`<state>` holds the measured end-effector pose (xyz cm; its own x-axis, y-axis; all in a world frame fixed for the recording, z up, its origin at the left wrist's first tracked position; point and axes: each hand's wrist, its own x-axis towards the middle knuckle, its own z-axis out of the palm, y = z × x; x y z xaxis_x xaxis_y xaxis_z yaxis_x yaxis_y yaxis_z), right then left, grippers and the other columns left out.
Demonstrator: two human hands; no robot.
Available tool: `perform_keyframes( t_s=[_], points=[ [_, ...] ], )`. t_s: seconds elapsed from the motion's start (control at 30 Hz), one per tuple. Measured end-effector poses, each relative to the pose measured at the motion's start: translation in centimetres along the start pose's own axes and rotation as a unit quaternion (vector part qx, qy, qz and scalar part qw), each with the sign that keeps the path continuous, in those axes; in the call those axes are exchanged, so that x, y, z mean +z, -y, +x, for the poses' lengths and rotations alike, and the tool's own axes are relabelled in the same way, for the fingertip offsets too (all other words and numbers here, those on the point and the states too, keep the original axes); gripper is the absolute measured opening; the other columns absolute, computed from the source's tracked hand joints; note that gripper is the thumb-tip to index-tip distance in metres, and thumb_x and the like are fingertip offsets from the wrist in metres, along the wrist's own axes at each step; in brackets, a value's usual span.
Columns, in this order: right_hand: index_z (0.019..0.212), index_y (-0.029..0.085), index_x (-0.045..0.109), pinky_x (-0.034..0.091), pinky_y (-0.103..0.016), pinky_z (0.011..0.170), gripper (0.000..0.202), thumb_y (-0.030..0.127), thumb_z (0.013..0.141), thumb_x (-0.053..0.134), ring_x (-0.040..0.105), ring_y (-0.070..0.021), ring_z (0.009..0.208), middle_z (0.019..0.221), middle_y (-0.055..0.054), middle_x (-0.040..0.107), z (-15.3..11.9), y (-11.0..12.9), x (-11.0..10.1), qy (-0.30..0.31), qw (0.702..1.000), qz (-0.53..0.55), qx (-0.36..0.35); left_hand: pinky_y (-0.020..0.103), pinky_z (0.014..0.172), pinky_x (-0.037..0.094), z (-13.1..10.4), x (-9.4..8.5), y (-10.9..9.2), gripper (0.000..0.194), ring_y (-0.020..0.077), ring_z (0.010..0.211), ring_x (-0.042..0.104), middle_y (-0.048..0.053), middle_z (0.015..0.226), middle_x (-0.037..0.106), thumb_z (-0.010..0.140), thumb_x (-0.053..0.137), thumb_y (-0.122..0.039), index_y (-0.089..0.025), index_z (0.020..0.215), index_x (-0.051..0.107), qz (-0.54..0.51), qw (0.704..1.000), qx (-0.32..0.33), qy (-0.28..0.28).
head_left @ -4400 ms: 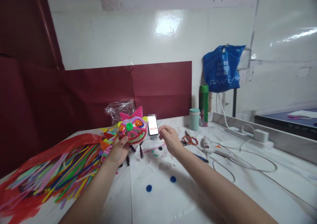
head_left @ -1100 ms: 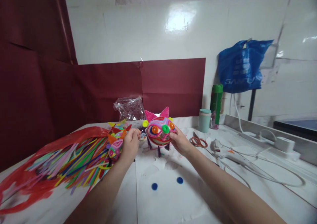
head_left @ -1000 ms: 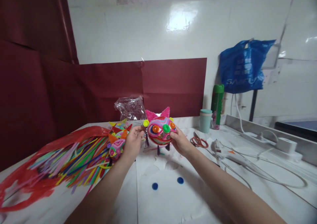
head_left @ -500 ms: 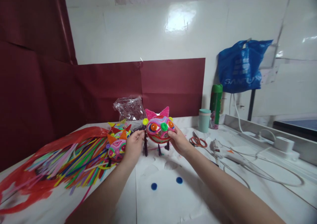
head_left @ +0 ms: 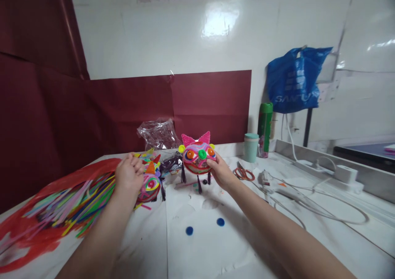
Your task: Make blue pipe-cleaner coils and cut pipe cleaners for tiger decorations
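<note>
My right hand (head_left: 219, 170) grips the right edge of a pink-eared craft face (head_left: 199, 157) and holds it upright above the white table. The face has orange button eyes, a green button nose, yellow balls at its sides and dark tassels hanging below. My left hand (head_left: 129, 170) is closed beside a second colourful craft face (head_left: 150, 186) with an orange ear, partly hidden behind it. What the left fingers hold, if anything, is hidden.
Colourful strips (head_left: 89, 201) lie on a red plastic bag (head_left: 40, 248) at left. Clear plastic (head_left: 157, 134) sits behind. Two blue discs (head_left: 189, 231) lie in front. Orange-handled scissors (head_left: 243, 173), a lidded cup (head_left: 251, 148), a green bottle (head_left: 265, 124) and cables (head_left: 324, 217) are at right.
My left hand has let go of the pink-eared face's side tassel and moved left over the second craft face. My right hand still holds the pink-eared face. The view has shifted slightly.
</note>
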<state>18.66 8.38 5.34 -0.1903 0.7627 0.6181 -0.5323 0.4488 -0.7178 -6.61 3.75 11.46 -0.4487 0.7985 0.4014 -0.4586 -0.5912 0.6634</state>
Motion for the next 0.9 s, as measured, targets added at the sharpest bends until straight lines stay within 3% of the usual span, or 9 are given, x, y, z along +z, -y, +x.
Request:
perform_keyframes(
  t_s=[0.13, 0.4, 0.47, 0.6, 0.73, 0.83, 0.9],
  points=[
    [0.103, 0.025, 0.056, 0.045, -0.038, 0.087, 0.039, 0.032, 0.068, 0.071, 0.060, -0.0229, 0.094, 0.102, -0.003, 0.065, 0.1, -0.3, -0.3, -0.003, 1.000, -0.026, -0.012, 0.016, 0.028, 0.013, 0.8, -0.8, -1.1, 0.017, 0.0031, 0.028, 0.019, -0.011, 0.038, 0.028, 0.080, 0.047, -0.012, -0.016, 0.064, 0.047, -0.001, 0.997, 0.067, -0.026],
    [0.108, 0.024, 0.055, 0.046, -0.039, 0.086, 0.044, 0.032, 0.067, 0.071, 0.059, -0.0231, 0.095, 0.100, -0.003, 0.064, -0.1, -0.6, -0.6, -0.011, 0.995, -0.101, -0.016, 0.017, 0.030, 0.016, 0.6, -0.5, -0.9, 0.029, 0.0032, 0.030, 0.022, -0.011, 0.039, 0.027, 0.078, 0.057, -0.029, -0.018, 0.057, 0.040, 0.045, 0.988, 0.148, -0.029],
    [0.107, 0.024, 0.055, 0.046, -0.039, 0.086, 0.044, 0.032, 0.067, 0.072, 0.059, -0.0232, 0.095, 0.101, -0.003, 0.064, -0.1, -0.6, -0.7, -0.016, 0.994, -0.110, -0.014, 0.018, 0.030, 0.016, 0.4, -0.2, -1.6, 0.030, 0.0034, 0.030, 0.023, -0.011, 0.039, 0.027, 0.079, 0.056, -0.027, -0.019, 0.056, 0.038, 0.069, 0.976, 0.204, -0.043],
    [0.106, 0.023, 0.055, 0.046, -0.038, 0.085, 0.043, 0.030, 0.067, 0.072, 0.059, -0.0234, 0.095, 0.101, -0.003, 0.064, -0.1, -0.6, -0.8, -0.011, 0.993, -0.119, -0.009, 0.019, 0.031, 0.019, -0.4, 0.6, -4.0, 0.008, 0.0058, 0.032, 0.027, -0.010, 0.041, 0.033, 0.076, 0.053, -0.015, -0.019, 0.070, 0.048, 0.087, 0.946, 0.304, -0.075],
    [0.104, 0.022, 0.055, 0.046, -0.037, 0.084, 0.042, 0.030, 0.067, 0.072, 0.059, -0.0226, 0.094, 0.100, -0.003, 0.064, -0.2, -0.6, -0.8, -0.008, 0.993, -0.115, -0.013, 0.018, 0.031, 0.017, -0.9, 1.2, -5.7, 0.014, 0.0060, 0.033, 0.025, -0.010, 0.041, 0.029, 0.076, 0.047, -0.014, -0.020, 0.064, 0.043, 0.095, 0.928, 0.354, -0.066],
    [0.104, 0.022, 0.055, 0.046, -0.036, 0.083, 0.044, 0.030, 0.065, 0.073, 0.059, -0.0223, 0.094, 0.100, -0.002, 0.064, -0.3, -0.5, -0.4, -0.008, 0.993, -0.114, -0.004, 0.019, 0.039, 0.035, -0.5, 1.3, -5.3, 0.013, 0.0060, 0.040, 0.040, -0.008, 0.048, 0.044, 0.068, 0.055, -0.012, -0.018, 0.063, 0.044, 0.117, 0.914, 0.386, -0.055],
    [0.104, 0.023, 0.055, 0.047, -0.035, 0.083, 0.044, 0.029, 0.065, 0.073, 0.059, -0.0220, 0.094, 0.100, -0.002, 0.065, -0.4, -0.4, 0.0, -0.005, 0.994, -0.107, 0.001, 0.023, 0.061, 0.048, -0.2, 1.3, -4.2, 0.024, 0.0083, 0.063, 0.056, -0.002, 0.075, 0.060, 0.059, 0.064, -0.008, -0.017, 0.079, 0.052, 0.135, 0.916, 0.375, -0.035]
  ],
)
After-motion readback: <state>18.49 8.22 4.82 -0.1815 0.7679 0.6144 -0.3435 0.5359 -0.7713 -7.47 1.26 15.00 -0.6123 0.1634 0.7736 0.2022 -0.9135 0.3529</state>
